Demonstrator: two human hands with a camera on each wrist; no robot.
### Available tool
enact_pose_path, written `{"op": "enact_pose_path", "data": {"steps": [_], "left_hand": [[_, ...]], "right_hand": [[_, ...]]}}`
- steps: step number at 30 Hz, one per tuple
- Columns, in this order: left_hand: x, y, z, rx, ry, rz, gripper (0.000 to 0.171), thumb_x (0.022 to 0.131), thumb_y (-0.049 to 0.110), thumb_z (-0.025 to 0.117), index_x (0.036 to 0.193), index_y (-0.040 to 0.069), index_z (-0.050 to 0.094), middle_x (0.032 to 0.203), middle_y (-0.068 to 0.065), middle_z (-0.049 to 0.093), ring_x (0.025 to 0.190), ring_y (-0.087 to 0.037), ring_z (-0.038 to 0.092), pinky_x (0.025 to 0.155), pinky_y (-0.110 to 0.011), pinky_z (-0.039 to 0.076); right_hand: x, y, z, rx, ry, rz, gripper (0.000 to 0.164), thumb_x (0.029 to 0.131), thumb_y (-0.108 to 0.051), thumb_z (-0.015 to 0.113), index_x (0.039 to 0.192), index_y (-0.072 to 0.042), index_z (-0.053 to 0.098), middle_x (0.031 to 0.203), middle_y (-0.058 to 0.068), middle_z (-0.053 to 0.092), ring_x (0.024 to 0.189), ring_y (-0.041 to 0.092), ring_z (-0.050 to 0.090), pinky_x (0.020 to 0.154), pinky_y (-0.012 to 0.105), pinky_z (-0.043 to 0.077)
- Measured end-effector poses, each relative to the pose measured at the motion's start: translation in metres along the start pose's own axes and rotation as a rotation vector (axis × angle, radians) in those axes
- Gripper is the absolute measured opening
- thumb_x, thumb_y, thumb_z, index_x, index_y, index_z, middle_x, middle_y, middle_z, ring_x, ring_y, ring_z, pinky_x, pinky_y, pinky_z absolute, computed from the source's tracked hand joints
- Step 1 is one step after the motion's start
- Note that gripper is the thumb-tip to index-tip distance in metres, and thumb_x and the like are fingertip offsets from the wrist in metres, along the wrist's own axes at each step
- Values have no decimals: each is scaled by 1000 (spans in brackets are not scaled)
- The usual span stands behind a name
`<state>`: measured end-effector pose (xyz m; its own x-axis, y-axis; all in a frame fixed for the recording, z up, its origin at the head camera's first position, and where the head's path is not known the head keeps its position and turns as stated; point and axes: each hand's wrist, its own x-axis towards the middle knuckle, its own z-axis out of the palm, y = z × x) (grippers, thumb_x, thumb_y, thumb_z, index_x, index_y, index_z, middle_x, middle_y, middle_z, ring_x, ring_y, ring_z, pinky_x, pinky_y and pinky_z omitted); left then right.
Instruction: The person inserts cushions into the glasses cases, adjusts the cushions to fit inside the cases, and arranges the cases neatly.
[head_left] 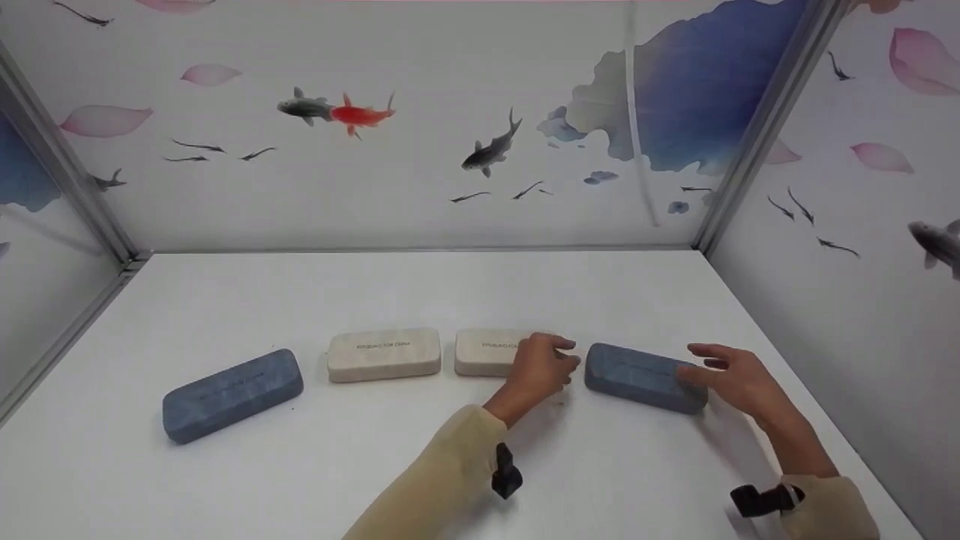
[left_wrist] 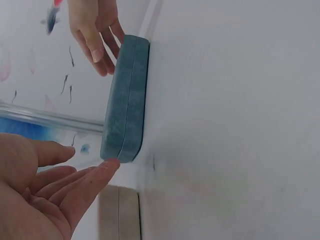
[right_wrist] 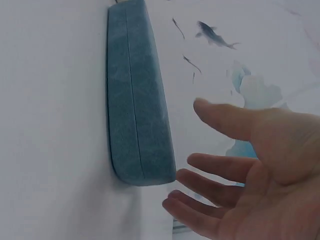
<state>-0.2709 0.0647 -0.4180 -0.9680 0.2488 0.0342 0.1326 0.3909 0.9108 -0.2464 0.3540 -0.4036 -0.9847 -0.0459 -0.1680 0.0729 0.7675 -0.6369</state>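
Observation:
A blue glasses case [head_left: 634, 375] lies at a slant on the table at the right, between my two hands. My left hand [head_left: 541, 367] is off its left end with relaxed fingers and overlaps the right part of a cream case [head_left: 484, 354]. In the left wrist view, the fingertips [left_wrist: 111, 164] come right at the blue case's near end. My right hand [head_left: 739, 379] is at the opposite end, its thumb overlapping the lid in the head view. The right wrist view shows those fingers [right_wrist: 215, 187] spread loosely beside the case [right_wrist: 137, 100]. Neither hand grips anything.
Further left, another cream case [head_left: 384, 356] lies beside the first, and a second blue case [head_left: 232, 395] lies tilted at the far left. All four rest on a white table [head_left: 337, 480]. Printed walls [head_left: 420, 202] enclose its back and sides.

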Motion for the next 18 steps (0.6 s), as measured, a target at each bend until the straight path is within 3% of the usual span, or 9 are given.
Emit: {"op": "enact_pose_path", "data": {"steps": [3,8,13,18], "left_hand": [[-3,-4,-15,-27,-26,-35,32,97,12,64,127,1,67,102,-14,77,75,-15,73,59,-22,56],[-10,-9,-44,22,-18,-6,31,100,18,62,126,2,68,101,-12,75,76,-15,72,63,-23,57],[-16,-14,-77,137,41,39,31,101,22,60,123,3,70,102,-12,76,78,-14,67,69,-25,56],[-17,-22,-111,279,134,39,37,102,28,58,127,3,68,115,-12,74,101,-22,70,88,-38,58]], "right_hand": [[-2,-10,7,-24,99,-66,68,100,-45,58,147,1,45,151,34,40,139,51,39,108,62,41],[-2,-25,23,-3,205,-174,58,102,-42,56,145,-2,51,150,27,46,137,50,44,109,61,41],[6,-38,37,-5,249,-271,50,102,-35,59,141,-4,55,147,24,51,139,45,43,109,61,42],[18,-53,41,-58,239,-342,51,102,-34,59,140,0,55,145,25,52,139,45,43,111,61,38]]}}
